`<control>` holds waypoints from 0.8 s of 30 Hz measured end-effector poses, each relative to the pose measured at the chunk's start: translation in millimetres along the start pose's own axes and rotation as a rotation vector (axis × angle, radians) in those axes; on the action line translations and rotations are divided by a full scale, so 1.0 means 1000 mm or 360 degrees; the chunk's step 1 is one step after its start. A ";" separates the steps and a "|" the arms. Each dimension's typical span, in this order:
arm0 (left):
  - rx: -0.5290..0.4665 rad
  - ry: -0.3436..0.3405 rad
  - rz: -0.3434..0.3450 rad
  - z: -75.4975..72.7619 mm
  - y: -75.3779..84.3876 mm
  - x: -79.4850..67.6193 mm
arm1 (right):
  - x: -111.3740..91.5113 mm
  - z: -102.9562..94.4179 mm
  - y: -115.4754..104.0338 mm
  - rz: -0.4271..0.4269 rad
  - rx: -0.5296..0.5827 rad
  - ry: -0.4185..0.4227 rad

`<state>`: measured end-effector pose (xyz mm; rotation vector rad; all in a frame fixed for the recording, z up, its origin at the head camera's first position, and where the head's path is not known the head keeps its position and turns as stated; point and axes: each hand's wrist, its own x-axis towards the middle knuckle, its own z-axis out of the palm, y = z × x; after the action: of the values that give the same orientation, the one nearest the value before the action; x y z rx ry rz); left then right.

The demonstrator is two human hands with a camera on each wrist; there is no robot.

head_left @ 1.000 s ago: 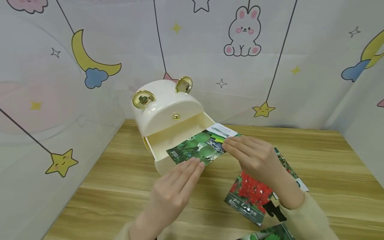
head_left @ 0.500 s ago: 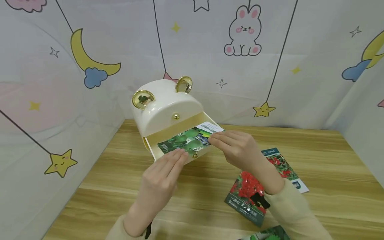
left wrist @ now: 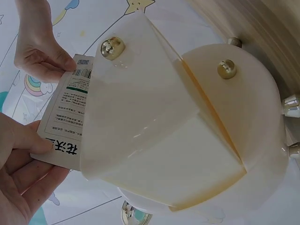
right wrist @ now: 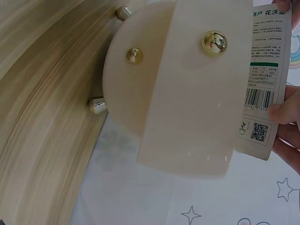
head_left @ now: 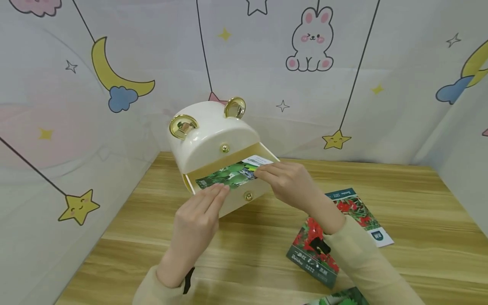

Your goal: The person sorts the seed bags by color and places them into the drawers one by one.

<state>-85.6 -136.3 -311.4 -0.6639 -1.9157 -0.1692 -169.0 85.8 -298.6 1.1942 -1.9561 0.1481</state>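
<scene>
Both my hands pinch a green seed packet [head_left: 228,174] with round green fruits pictured on it. My left hand [head_left: 200,214] grips its near left part, thumb underneath in the left wrist view. The right hand [head_left: 284,182] holds the end with the white label. The packet's printed back [left wrist: 65,112] faces down, with a barcode and text. It lies over the pulled-out drawer [head_left: 238,205] of a white box [head_left: 213,127] with gold ears; its far edge is inside the drawer's opening. The drawer's floor is mostly hidden.
On the wooden table [head_left: 126,254], a packet with red flowers [head_left: 312,250] lies under my right forearm. Another red-flowered packet [head_left: 360,216] is beside it, and a green packet [head_left: 343,296] shows at the bottom edge. A patterned cloth [head_left: 259,84] hangs behind.
Both hands have moved left and slightly forward with the green packet, from above the drawer's right front to over its opening. The drawer's gold knob has come into view.
</scene>
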 end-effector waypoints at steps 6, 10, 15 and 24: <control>0.0038 -0.0013 -0.0019 0.005 -0.005 -0.003 | 0.003 0.008 0.002 0.0040 0.0020 -0.0008; 0.0057 -0.0046 -0.0049 0.008 -0.008 -0.005 | 0.004 0.014 0.002 0.0053 0.0027 -0.0011; 0.0064 -0.0141 -0.0094 0.010 -0.013 -0.010 | 0.005 0.023 0.004 0.0100 0.0093 -0.0043; 0.0070 -0.0251 -0.0146 0.016 -0.018 -0.010 | 0.007 0.034 0.009 0.0281 0.0280 -0.0147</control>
<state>-105.1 -148.7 -324.2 -0.5746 -2.0971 -0.1351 -197.4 69.9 -312.9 1.1556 -2.1652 0.3691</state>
